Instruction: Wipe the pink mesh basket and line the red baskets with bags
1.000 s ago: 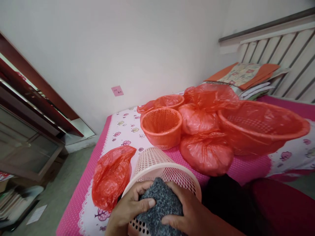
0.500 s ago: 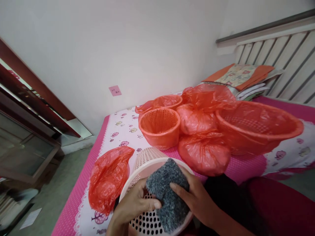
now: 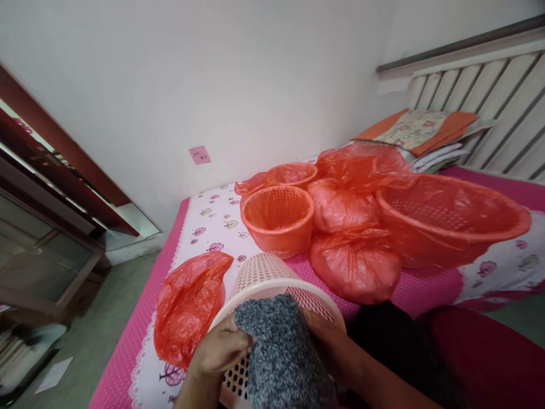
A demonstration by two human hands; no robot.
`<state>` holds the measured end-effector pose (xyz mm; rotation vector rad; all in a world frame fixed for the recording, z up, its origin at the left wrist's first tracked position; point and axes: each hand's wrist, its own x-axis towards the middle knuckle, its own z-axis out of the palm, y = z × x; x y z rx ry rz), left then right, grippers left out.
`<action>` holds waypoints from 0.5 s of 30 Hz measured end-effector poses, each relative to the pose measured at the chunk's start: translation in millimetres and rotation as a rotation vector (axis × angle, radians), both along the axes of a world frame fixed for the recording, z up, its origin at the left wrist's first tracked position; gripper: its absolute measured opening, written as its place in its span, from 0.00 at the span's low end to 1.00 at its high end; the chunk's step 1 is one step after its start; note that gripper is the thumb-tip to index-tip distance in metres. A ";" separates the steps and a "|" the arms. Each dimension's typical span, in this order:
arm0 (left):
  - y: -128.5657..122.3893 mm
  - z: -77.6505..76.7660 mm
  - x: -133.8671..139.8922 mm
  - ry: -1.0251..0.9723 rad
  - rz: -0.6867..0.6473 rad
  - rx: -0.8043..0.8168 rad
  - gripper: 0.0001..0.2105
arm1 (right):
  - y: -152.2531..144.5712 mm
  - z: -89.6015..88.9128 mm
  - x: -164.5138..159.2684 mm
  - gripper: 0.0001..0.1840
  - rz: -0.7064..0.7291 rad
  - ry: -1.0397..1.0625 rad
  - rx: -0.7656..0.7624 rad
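Note:
A fuzzy, speckled grey folded cloth (image 3: 279, 355) is held over the mouth of a pale pink perforated plastic basket (image 3: 327, 298). My left hand (image 3: 223, 346) pinches its upper left edge, thumb in front. Around the right side goes my right hand (image 3: 321, 335), its fingers mostly hidden behind the cloth. The basket lies tilted with its opening toward me. Just left of it rests a crumpled red plastic bag (image 3: 191, 309).
Beyond the basket stand an orange perforated basket (image 3: 279, 236) and several red plastic bags, including a knotted one (image 3: 355, 270). A large orange basket (image 3: 443, 244) is at the right. Folded bedding (image 3: 415, 130) lies by the radiator (image 3: 489, 108).
The cloth has come lower and nearer to me, its front now more upright. My right thumb has gone from its front face, and the right hand has slid behind the edge.

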<state>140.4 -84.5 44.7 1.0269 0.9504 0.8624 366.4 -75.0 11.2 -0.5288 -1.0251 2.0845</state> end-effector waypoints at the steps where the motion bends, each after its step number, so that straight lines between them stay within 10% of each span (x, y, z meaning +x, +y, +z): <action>1: 0.5 2.7 2.4 -0.026 -0.042 0.020 0.22 | -2.1 -1.8 -1.5 0.32 0.026 0.030 -0.047; 5: 0.5 9.7 6.4 -0.043 -0.088 0.033 0.11 | -5.4 -11.4 3.1 0.37 0.064 0.100 -0.167; 10: -4.7 11.0 9.6 0.049 0.033 0.034 0.20 | -6.7 -11.7 8.4 0.34 0.135 0.160 -0.112; 15: -17.1 -17.4 26.5 0.335 0.187 0.095 0.15 | -7.2 -4.0 -3.0 0.23 0.048 0.039 -0.036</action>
